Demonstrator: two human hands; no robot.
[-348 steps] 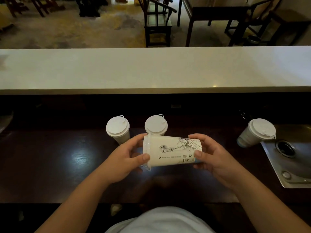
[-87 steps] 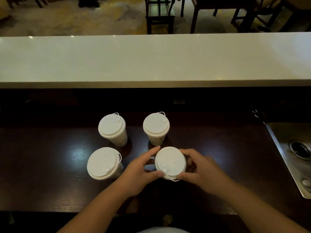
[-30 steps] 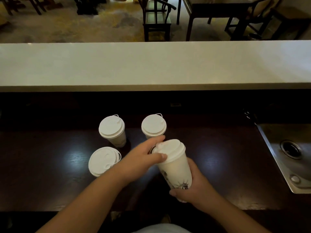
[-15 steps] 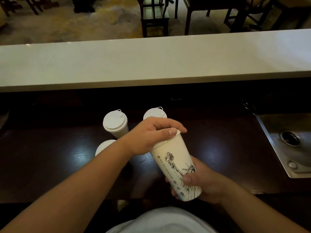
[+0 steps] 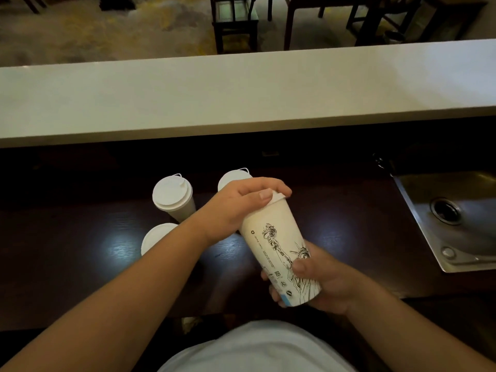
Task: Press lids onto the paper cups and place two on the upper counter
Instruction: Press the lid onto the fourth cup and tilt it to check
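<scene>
The tall white paper cup printed with a black statue drawing (image 5: 279, 253) is held tilted above the dark wooden lower counter (image 5: 67, 251), its base wrapped firmly in the right hand (image 5: 319, 283) so the left hand (image 5: 241, 205) can clamp over the white plastic lid (image 5: 277, 196) and likely seat the rim. Three other lidded white cups stand behind: one at back left (image 5: 173, 197), one at back centre (image 5: 232, 178), one nearer (image 5: 157, 237), partly hidden. The pale upper counter (image 5: 241, 89) lies bare, its front edge overhanging; the steel sink (image 5: 456, 218) sits well right.
</scene>
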